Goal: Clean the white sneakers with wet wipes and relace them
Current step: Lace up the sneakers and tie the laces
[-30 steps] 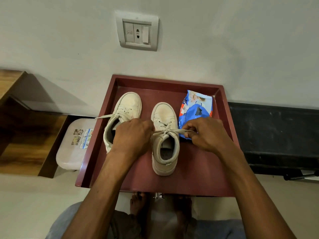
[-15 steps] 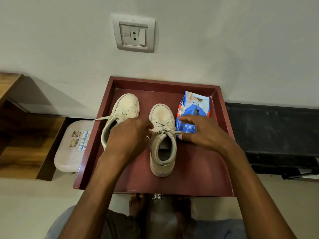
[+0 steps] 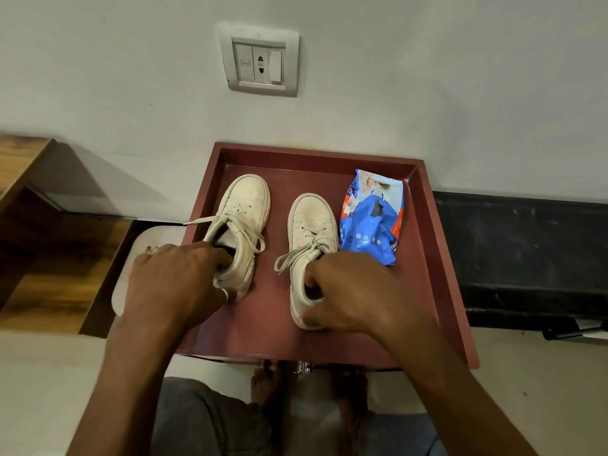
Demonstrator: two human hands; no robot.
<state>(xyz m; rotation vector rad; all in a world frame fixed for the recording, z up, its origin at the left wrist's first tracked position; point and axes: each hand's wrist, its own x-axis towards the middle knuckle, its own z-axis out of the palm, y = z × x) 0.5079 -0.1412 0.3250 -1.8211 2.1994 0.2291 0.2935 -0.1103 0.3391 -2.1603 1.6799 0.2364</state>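
- The red tray (image 3: 437, 258) sits in front of me.
- My left hand (image 3: 177, 284) grips the left sneaker (image 3: 245, 205) at its heel, fingers curled inside the collar.
- My right hand (image 3: 348, 291) grips the right sneaker (image 3: 309, 218) likewise; both sneakers stand on the tray.
- The wipes pack (image 3: 368, 225) lies just right of that sneaker.

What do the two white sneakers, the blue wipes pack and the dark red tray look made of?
The left white sneaker and right white sneaker: smooth matte stitched uppers, likely leather or synthetic. The blue wipes pack: thin glossy plastic film, crinkled, catching light. The dark red tray: rigid, matte, probably painted wood or laminate; no grain shows.
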